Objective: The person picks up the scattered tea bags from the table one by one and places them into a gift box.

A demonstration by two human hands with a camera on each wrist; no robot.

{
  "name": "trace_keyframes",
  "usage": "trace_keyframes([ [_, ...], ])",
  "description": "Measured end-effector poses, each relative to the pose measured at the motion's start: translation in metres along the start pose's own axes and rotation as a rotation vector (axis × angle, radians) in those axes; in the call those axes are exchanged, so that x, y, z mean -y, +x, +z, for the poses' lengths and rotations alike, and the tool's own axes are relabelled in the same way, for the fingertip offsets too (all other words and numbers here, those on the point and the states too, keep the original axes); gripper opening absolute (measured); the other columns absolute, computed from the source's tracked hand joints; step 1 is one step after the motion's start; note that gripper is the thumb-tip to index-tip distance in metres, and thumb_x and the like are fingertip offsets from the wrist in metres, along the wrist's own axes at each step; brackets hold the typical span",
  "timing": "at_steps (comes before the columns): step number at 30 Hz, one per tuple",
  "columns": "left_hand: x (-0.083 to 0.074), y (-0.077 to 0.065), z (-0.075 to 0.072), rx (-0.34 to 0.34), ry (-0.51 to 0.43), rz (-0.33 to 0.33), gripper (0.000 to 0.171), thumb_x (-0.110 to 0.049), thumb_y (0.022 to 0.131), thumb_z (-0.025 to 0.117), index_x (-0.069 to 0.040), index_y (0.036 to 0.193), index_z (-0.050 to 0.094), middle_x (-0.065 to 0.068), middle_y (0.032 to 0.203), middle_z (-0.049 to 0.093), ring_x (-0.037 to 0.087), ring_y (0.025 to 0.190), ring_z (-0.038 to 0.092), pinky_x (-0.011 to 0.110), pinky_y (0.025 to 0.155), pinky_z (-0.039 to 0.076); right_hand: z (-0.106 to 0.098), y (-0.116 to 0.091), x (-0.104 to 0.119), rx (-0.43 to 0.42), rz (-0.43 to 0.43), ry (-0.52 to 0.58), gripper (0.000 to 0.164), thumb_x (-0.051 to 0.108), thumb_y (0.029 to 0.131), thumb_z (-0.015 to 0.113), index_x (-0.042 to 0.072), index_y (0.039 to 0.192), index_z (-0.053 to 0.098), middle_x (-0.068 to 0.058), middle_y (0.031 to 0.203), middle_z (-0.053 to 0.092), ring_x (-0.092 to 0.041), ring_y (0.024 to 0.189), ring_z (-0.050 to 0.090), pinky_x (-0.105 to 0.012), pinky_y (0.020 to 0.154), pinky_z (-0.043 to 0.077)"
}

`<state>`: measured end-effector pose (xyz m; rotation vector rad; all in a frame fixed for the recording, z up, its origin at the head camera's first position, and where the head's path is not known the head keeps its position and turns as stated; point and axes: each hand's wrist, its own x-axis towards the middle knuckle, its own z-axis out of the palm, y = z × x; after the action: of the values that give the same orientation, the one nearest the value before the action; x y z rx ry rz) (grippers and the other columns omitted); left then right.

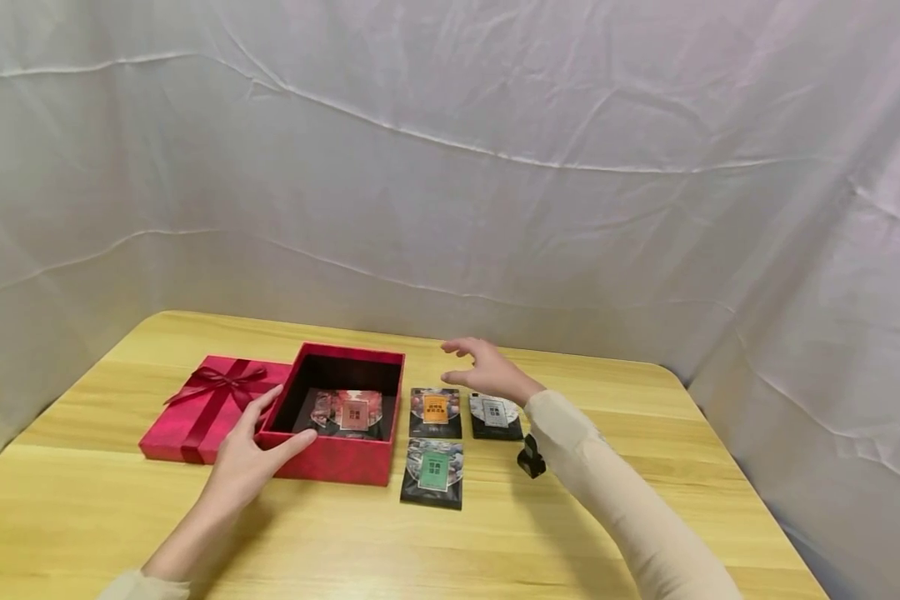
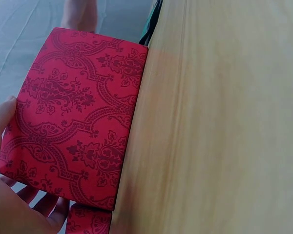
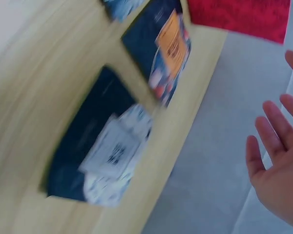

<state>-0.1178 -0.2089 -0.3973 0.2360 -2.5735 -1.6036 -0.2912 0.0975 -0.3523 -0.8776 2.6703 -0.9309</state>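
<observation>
A red patterned gift box (image 1: pixel 330 458) stands without its lid on the table. My left hand (image 1: pixel 243 458) holds it at its near left corner, with the thumb along the front rim and the fingers round the left side. Inside the box lies a tea packet with a reddish label (image 1: pixel 355 414). My right hand (image 1: pixel 487 371) hovers with nothing in it, fingers spread and slightly bent, near a packet with an orange label (image 1: pixel 436 410) and one with a white label (image 1: pixel 495 412). Closer to me lies a green-labelled packet (image 1: pixel 433 472).
Left of the box, its red lid (image 1: pixel 195 417) with a dark red ribbon bow lies on the wooden table (image 1: pixel 330 550). A black device (image 1: pixel 530 457) is at my right wrist. Pale cloth (image 1: pixel 450 208) hangs behind the table.
</observation>
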Motion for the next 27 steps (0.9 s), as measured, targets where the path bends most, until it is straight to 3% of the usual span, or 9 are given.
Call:
trace_keyframes([
  [16, -0.002, -0.002, 0.001, -0.003, -0.003, -0.002, 0.091, -0.041, 0.084, 0.074, -0.017, 0.154, 0.021, 0.024, 0.154, 0.022, 0.046, 0.139, 0.018, 0.069, 0.102, 0.024, -0.011, -0.033, -0.061, 0.049, 0.137, 0.077, 0.061, 0.015, 0.086, 0.073, 0.003, 0.141, 0.048, -0.018, 0.143, 0.045, -0.039, 0.131, 0.038, -0.056, 0.106, 0.032],
  [22, -0.003, -0.002, 0.001, -0.005, -0.008, 0.000, 0.091, -0.041, 0.084, 0.074, -0.017, 0.154, 0.021, 0.024, 0.154, 0.022, 0.046, 0.139, 0.018, 0.069, 0.103, 0.024, -0.011, -0.043, -0.082, 0.051, 0.176, 0.064, 0.067, 0.010, 0.082, 0.076, 0.003, 0.141, 0.047, -0.020, 0.142, 0.045, -0.039, 0.130, 0.040, -0.056, 0.104, 0.035],
  [27, -0.002, -0.002, 0.001, -0.007, -0.007, 0.003, 0.091, -0.041, 0.084, 0.074, -0.016, 0.154, 0.021, 0.024, 0.154, 0.022, 0.046, 0.139, 0.018, 0.069, 0.103, 0.024, -0.010, -0.047, -0.093, 0.056, 0.214, 0.039, 0.072, 0.010, 0.077, 0.080, 0.004, 0.141, 0.047, -0.022, 0.143, 0.043, -0.041, 0.132, 0.037, -0.058, 0.106, 0.031],
])
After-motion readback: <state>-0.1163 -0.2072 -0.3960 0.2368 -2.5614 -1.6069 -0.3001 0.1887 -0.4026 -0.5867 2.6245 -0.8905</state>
